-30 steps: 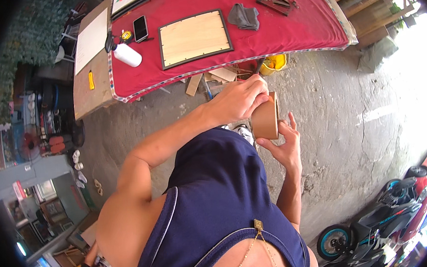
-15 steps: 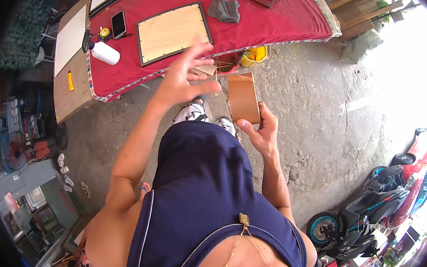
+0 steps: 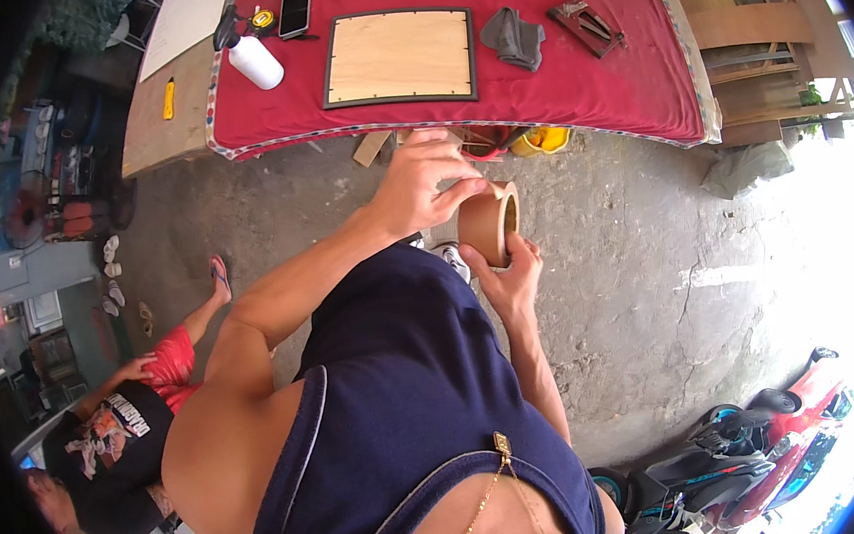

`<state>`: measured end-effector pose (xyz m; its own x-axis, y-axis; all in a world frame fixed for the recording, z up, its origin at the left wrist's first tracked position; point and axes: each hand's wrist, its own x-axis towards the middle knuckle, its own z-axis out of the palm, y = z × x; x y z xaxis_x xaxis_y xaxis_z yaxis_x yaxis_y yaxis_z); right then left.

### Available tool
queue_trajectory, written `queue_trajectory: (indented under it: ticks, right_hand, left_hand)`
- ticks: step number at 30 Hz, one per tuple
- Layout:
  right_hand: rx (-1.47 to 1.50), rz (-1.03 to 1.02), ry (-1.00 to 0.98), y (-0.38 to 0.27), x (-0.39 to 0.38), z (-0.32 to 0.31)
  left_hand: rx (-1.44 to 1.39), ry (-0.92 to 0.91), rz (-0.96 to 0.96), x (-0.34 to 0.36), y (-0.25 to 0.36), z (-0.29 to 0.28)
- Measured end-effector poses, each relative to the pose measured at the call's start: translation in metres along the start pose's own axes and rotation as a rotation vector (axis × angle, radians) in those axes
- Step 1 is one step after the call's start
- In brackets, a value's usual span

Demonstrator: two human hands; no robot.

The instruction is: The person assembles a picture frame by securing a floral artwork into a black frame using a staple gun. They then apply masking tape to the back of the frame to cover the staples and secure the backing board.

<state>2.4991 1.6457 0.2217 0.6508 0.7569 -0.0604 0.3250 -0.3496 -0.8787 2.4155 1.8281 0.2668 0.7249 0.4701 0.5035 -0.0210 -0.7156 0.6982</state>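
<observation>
A wide roll of brown tape (image 3: 482, 227) is in my right hand (image 3: 513, 272). The thumb lies along its near edge and the fingers curl round the far side; its hollow core faces right. My left hand (image 3: 426, 187) reaches in from the left. Its thumb and forefinger close together at the top of the roll, where a bit of tape seems to be pinched; the exact grip is hard to see. Beyond the hands, a black-edged picture frame (image 3: 399, 58) with a pale wooden back lies on a red cloth-covered table (image 3: 306, 126).
On the table are a white spray bottle (image 3: 255, 63), a phone (image 3: 296, 12), a tape measure (image 3: 262, 21), a grey cloth (image 3: 512, 39) and a staple gun (image 3: 586, 29). A yellow cutter (image 3: 169, 99) lies further left. Another person (image 3: 121, 452) is at lower left, motorcycles (image 3: 704, 476) at lower right.
My left hand has come from open and apart to the top of the tape roll, its fingers closing. The roll has turned so its core shows. The other person has come into view.
</observation>
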Motion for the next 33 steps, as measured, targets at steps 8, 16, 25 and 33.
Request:
queue_trajectory:
  ticks: [8,16,25,33]
  right_hand:
    - [0.090,-0.006,-0.089,0.003,0.048,0.024]
    - [0.006,0.412,-0.259,0.011,0.106,0.053]
    - [0.229,0.506,-0.160,-0.005,0.230,0.077]
    - [0.222,0.479,-0.214,0.004,0.308,0.083]
  left_hand:
    - [0.119,-0.001,-0.192,0.031,-0.035,-0.026]
    - [-0.092,-0.101,-0.537,0.075,-0.162,-0.013]
    - [-0.452,-0.089,-0.894,0.148,-0.323,0.025]
    - [0.106,-0.071,-0.587,0.187,-0.378,0.061]
